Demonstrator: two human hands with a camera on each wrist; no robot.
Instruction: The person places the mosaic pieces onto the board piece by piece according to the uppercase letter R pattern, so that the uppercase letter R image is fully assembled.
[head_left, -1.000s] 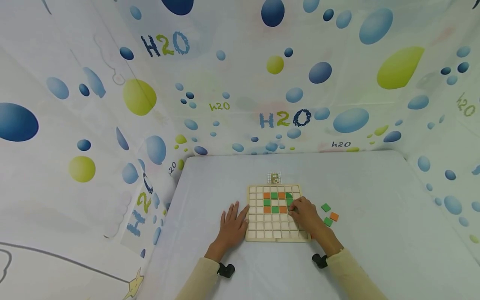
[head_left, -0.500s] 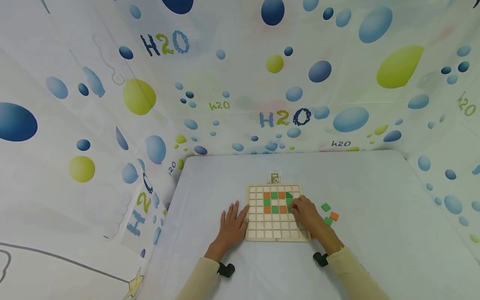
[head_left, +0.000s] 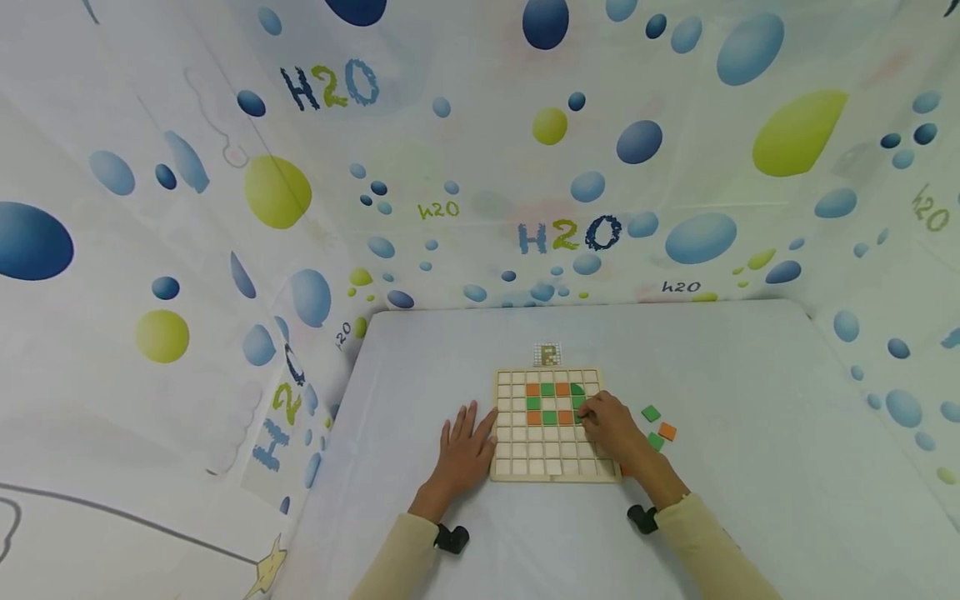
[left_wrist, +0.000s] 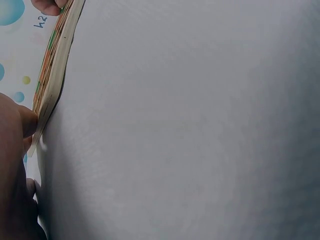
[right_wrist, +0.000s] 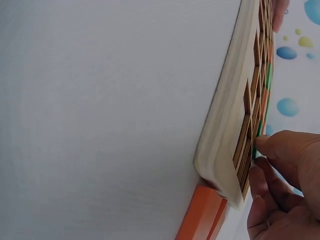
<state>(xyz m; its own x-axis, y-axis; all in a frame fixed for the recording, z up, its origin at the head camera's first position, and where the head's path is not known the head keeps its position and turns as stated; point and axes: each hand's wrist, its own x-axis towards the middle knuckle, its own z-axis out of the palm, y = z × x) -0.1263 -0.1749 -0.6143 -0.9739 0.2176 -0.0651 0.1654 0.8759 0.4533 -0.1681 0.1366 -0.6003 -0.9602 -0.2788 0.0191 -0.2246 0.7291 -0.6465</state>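
Note:
A wooden grid board (head_left: 525, 467) lies on the table, orange and green tiles set in several of its cells around bare ones. My left hand (head_left: 462, 454) rests with fingers spread at the board's left edge, thumb touching it. Over the right side of the board, my right hand (head_left: 613, 427) pinches a small green tile (right_wrist: 256, 147) between thumb and fingertips, at a cell below the rounded green piece (head_left: 577, 389). The fingers cover most of that tile.
Loose green tiles (head_left: 651, 413) and an orange tile (head_left: 667, 432) lie right of the board. An orange piece (right_wrist: 201, 212) sits beside the board's near right corner. A small pattern card (head_left: 548, 355) lies behind the board. Printed sheeting surrounds the table.
My right fingers have shifted very slightly at the same cell, and green now shows by the fingertips. My left hand stays where it was.

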